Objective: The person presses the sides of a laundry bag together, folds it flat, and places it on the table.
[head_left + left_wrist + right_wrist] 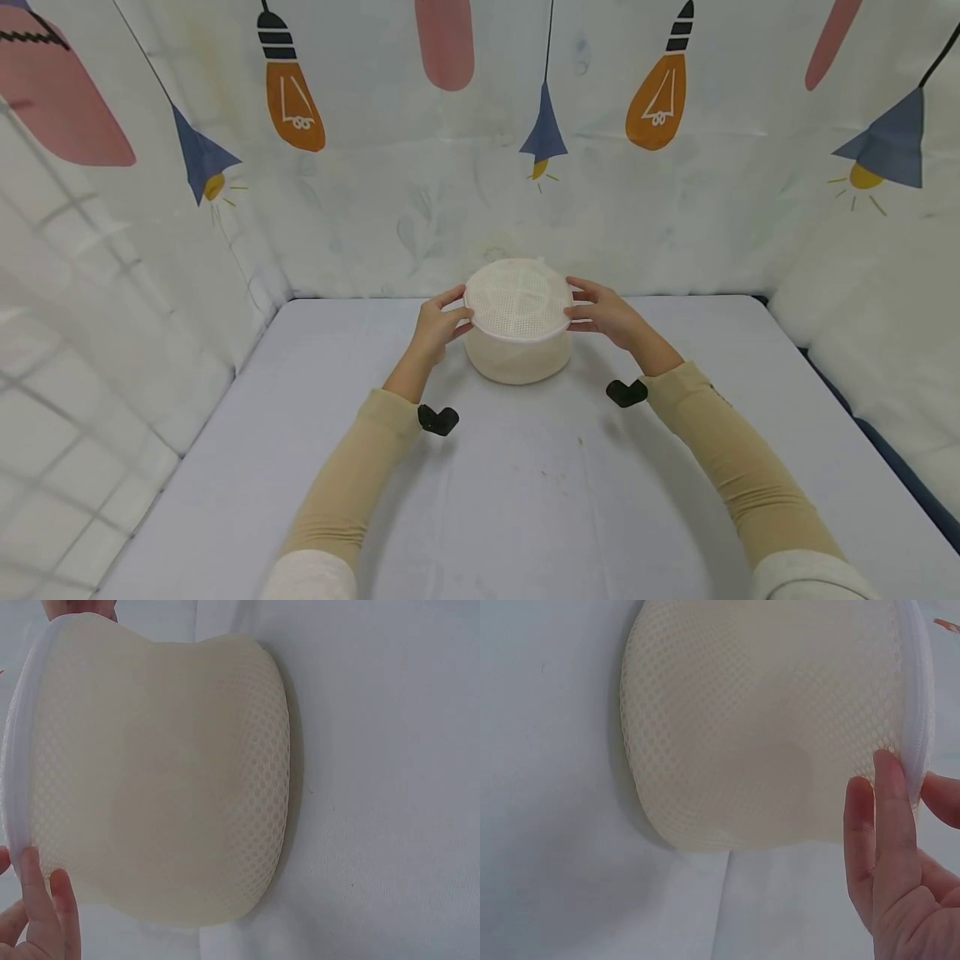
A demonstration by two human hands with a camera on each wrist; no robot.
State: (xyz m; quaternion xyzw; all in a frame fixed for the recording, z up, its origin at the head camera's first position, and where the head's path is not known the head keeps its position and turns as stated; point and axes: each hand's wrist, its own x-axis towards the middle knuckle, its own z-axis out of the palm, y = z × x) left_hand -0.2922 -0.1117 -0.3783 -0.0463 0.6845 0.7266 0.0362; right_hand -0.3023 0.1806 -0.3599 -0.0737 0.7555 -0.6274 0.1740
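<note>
Head view: mesh bag point(517, 354) between left grip point(439, 323) and right grip point(606, 317).

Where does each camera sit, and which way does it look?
Head: worn on the head, facing forward and down at the mesh bag on the table; shows the left hand, right hand and both sleeved arms.
Left wrist: on that wrist, facing the bag's side; shows left fingers and, at the top, part of the right hand.
Right wrist: on that wrist, facing the bag's side; shows right fingers.
Both wrist views share the bag and its white rim.
</note>
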